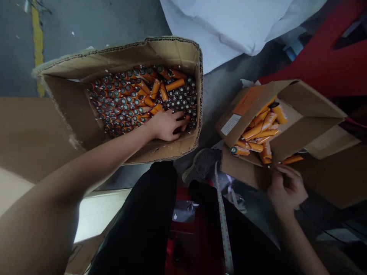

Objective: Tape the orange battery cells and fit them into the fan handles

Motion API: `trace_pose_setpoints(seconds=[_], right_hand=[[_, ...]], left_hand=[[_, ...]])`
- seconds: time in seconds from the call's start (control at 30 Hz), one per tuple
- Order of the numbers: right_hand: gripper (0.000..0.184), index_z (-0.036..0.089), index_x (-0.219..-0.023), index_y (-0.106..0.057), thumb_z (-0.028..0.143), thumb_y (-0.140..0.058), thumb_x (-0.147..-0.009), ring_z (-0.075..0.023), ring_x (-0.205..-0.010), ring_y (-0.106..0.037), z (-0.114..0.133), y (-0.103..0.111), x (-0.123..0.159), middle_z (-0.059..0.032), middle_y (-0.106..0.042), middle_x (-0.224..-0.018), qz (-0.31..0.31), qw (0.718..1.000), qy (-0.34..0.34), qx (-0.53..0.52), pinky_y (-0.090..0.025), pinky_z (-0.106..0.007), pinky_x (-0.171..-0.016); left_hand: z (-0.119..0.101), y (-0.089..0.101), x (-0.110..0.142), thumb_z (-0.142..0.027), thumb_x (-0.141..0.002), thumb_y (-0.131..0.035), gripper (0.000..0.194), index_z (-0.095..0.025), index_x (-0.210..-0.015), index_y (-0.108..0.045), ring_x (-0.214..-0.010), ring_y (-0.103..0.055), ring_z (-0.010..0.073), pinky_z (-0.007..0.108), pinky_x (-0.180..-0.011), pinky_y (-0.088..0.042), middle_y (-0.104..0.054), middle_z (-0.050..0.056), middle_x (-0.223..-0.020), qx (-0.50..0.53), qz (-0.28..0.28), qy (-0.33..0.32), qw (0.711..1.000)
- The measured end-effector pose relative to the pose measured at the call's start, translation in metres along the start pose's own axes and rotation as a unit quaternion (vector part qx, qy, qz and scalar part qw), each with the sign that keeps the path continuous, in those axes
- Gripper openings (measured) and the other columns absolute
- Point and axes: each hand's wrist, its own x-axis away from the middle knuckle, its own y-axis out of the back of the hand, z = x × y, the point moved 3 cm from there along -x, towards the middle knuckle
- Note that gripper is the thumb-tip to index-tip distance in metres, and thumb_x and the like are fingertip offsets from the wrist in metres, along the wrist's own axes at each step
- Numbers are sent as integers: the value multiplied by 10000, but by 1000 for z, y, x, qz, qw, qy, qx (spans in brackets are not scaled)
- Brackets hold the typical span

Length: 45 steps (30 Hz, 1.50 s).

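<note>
A large open cardboard box (177, 147) on the left is packed with several orange cylindrical cells (126, 101), most standing upright, a few lying on top. My left hand (166, 124) reaches into its near right corner, fingers curled down among the cells; what they grip is hidden. A smaller tilted cardboard box (306, 126) on the right holds loose orange cells (259, 131) lying on their sides. My right hand (285, 187) rests at that box's near flap, fingers pinched together near an orange cell (291, 159) at the edge.
Grey floor with a yellow line (37, 42) lies beyond the big box. White sheeting (229, 26) is bunched at the top, a red object (323, 65) at the far right. Flat cardboard (25, 133) lies to the left. My dark-trousered legs (149, 229) and a strap (223, 225) fill the foreground.
</note>
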Motion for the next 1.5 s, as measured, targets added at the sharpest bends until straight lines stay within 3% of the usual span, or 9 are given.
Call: trace_pose_setpoints(seconds=[0.2, 0.4, 0.57, 0.73, 0.93, 1.07, 1.3, 1.4, 1.5], right_hand=[[178, 227, -834, -735, 398, -735, -883, -262, -872, -756, -4, -1, 3, -73, -779, -901, 42, 999, -18, 11, -618, -484, -874], [135, 228, -800, -741, 345, -743, -868, -258, -842, -743, -6, -2, 5, -81, -772, -895, 46, 999, 2, 7, -593, -458, -838], [144, 224, -781, -739, 356, -734, -839, -253, -835, -732, -5, -3, 3, -81, -762, -882, 46, 998, -23, 23, -587, -459, -857], [131, 228, -792, -740, 351, -752, -837, -255, -828, -733, -2, 0, 1, -76, -766, -885, 22, 999, -19, 15, -591, -473, -861], [149, 234, -769, -735, 355, -735, -856, -254, -826, -739, -2, -4, 2, -82, -769, -896, 47, 999, -21, 3, -595, -466, -837], [170, 223, -739, -716, 343, -717, -860, -246, -809, -734, 1, -5, 1, -75, -759, -879, 40, 999, -1, 0, -590, -461, -842], [131, 237, -719, -726, 297, -693, -832, -240, -764, -751, -4, 18, 4, -53, -767, -824, 20, 999, 0, 37, -597, -441, -802], [167, 246, -670, -695, 318, -671, -819, -248, -740, -759, -12, 27, 9, -38, -747, -762, 12, 999, -11, 48, -607, -444, -781], [183, 250, -668, -691, 327, -671, -832, -257, -750, -760, -21, 27, 14, -42, -750, -761, 9, 998, -26, 48, -611, -455, -783]], left_hand=[[10, -7, 6, -449, -975, -543, 528, -251, -1458, -621, -1213, -610, 371, 466, -904, -530, -559, 164, -1518, -8, 13, -12, 1000], [-7, -8, -4, -387, -1019, -467, 588, -258, -1592, -483, -1176, -615, 412, 486, -855, -538, -610, 204, -1409, 11, -10, 61, 998], [0, 6, -23, -507, -934, -620, 626, -290, -1517, -553, -1202, -628, 418, 472, -942, -519, -589, 147, -1445, 11, 52, 79, 995], [14, 10, -15, -404, -839, -727, 733, -298, -1534, -518, -1265, -602, 376, 444, -989, -513, -588, 105, -1488, -1, 81, 40, 996], [10, 0, 6, -289, -946, -611, 517, -334, -1460, -584, -1230, -589, 316, 456, -966, -519, -637, 61, -1452, -25, 72, -28, 997], [6, -2, 6, -300, -966, -590, 454, -421, -1399, -649, -1231, -586, 340, 471, -918, -527, -652, 37, -1426, -23, 53, -7, 998], [7, 1, 2, -264, -897, -625, 463, -408, -1322, -738, -1161, -648, 369, 456, -854, -532, -664, 88, -1358, -11, 66, 14, 998], [9, 4, -2, -306, -908, -617, 453, -389, -1338, -734, -1125, -665, 351, 444, -863, -524, -664, 87, -1328, -8, 90, 39, 995], [9, 7, 1, -300, -941, -574, 419, -386, -1320, -733, -1134, -653, 301, 422, -897, -519, -677, 45, -1306, -10, 97, 20, 995]])
